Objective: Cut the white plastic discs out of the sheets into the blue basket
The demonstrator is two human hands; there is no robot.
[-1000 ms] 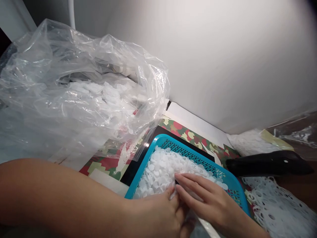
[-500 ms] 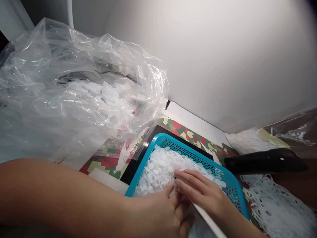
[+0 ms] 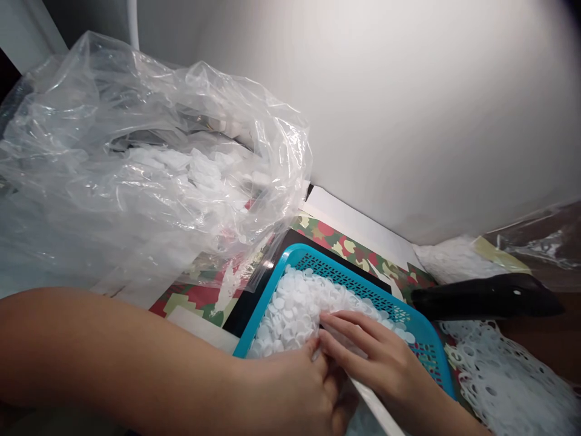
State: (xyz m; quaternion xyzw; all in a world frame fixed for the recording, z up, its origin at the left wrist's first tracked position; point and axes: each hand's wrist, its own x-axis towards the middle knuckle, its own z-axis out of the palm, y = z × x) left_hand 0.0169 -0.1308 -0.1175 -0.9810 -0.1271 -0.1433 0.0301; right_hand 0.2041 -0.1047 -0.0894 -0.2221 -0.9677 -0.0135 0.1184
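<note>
My left hand (image 3: 295, 384) reaches in from the left, its fingers curled into a closed grip low over the near side of a turquoise perforated basket (image 3: 267, 306). Right against it is my right hand (image 3: 385, 357), fingers bent together with the tips at the left thumb; its own thumb is hidden. Whatever the fingers pinch is too covered to make out. Beneath and beyond them, many small white discs (image 3: 295, 309) fill the basket. A white strip-like edge (image 3: 376, 406) runs below the right hand, with pale material beside it.
A large clear plastic bag (image 3: 158, 194) with white pieces inside spreads at the left. On the right lie a black handle-like object (image 3: 485, 297) and a heap of white perforated ring pieces (image 3: 512, 375). A patterned cloth (image 3: 327, 233) lies below, and a white wall (image 3: 408, 121) rises behind.
Both hands stay at the same spot over the basket, with only small shifts of the fingers. The white edge under the right hand has tilted slightly. The view has moved a little.
</note>
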